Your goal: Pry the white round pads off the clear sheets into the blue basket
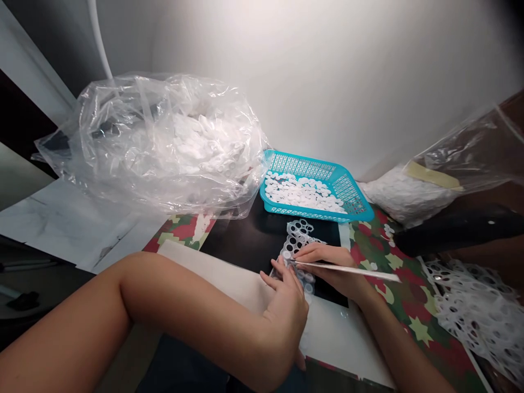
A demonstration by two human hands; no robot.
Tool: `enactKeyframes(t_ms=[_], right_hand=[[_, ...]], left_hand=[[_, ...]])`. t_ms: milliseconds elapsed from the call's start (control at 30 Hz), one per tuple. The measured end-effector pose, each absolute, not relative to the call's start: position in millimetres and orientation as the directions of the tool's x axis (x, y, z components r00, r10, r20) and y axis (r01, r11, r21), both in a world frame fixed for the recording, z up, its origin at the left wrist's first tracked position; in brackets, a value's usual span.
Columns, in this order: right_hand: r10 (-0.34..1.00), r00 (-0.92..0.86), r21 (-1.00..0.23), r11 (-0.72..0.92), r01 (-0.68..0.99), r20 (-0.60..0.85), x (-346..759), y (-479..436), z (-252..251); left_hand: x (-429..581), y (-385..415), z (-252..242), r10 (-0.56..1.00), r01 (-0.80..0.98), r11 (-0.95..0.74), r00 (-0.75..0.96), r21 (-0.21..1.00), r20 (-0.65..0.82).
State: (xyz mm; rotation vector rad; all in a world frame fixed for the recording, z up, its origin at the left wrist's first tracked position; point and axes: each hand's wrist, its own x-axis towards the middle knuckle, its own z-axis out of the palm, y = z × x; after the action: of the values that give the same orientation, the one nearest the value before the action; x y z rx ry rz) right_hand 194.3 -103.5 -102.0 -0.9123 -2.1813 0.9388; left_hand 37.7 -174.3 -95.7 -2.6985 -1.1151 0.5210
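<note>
In my right hand (pixel 333 267) is a slim white tool (pixel 352 268), like a long stick; its tip, partly behind my fingers, meets a translucent white sheet (pixel 291 248) punched with round holes. I cannot make out what kind of tip it has. My left hand (pixel 289 297) rests on the same sheet with its fingers stretched out and somewhat apart, close to the tool's tip. Some round discs still sit in the sheet under and beside my fingers. The sheet lies on a black board (pixel 245 240), and part of it is hidden by both hands.
Behind the board stands a blue plastic basket (pixel 352 188) holding many small white discs (pixel 301 194). A large clear bag (pixel 164 147) with white contents fills the back left. To the right are another filled bag (pixel 409 194) and a heap of punched-out sheets (pixel 483 316).
</note>
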Motion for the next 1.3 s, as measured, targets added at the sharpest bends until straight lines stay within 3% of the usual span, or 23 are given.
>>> enactKeyframes(t_ms=[267,667,1000,1300], right_hand=[[0.779,-0.577,-0.739,0.535,0.409,0.245,191.0,-105.1,-107.8],[0.802,-0.577,-0.756,0.473,0.453,0.155,188.3,-105.4,-96.7],[0.791,-0.594,-0.744,0.485,0.46,0.148,193.5,-105.4,-97.2],[0.73,-0.636,-0.664,0.607,0.436,0.25,191.8,-104.5,-107.8]], left_hand=[[37.6,-173.8,-93.2,0.721,0.697,-0.693,0.663,-0.186,-0.2],[37.9,-173.5,-94.3,0.697,0.614,-0.715,0.656,-0.334,-0.289],[37.9,-173.3,-93.8,0.695,0.617,-0.718,0.658,-0.322,-0.289],[38.4,-173.3,-92.3,0.687,0.597,-0.726,0.659,-0.342,-0.307]])
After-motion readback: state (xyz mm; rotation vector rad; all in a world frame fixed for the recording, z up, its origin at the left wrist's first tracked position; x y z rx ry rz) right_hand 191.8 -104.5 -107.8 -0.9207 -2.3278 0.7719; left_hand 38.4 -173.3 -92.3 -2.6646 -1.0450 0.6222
